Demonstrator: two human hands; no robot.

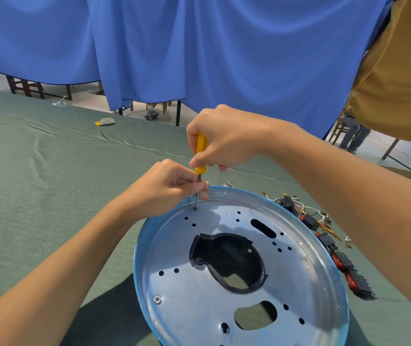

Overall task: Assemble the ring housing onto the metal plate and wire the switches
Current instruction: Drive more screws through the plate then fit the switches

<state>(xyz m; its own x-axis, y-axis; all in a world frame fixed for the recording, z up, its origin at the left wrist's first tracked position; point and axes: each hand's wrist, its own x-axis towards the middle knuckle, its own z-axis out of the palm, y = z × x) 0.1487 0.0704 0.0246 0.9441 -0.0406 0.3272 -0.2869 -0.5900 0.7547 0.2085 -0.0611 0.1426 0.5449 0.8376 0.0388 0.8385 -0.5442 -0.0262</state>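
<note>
**Screwdriver on the far edge of the plate**

Big blue curtain (199, 46) across the back, and green cloth over the table (37, 171). The round metal plate (192, 290), shiny with a blue rim, lies on the cloth right in front of the person, inside face up. A black part, which looks like the ring housing (236, 255), shows through the plate's middle cutout.

The right hand (226, 138) is curled round the yellow handle of a screwdriver (202, 151), held roughly upright. The left hand (164, 188) pinches the thin steel shaft just above the rim, fingers bent around it. The tip is down on a hole at the plate's far edge.

The switches (336, 250), black and red on a string of wires, lie on the cloth just beside the plate's right rim. One screw (157, 299) sits in the plate near its left edge.
</note>
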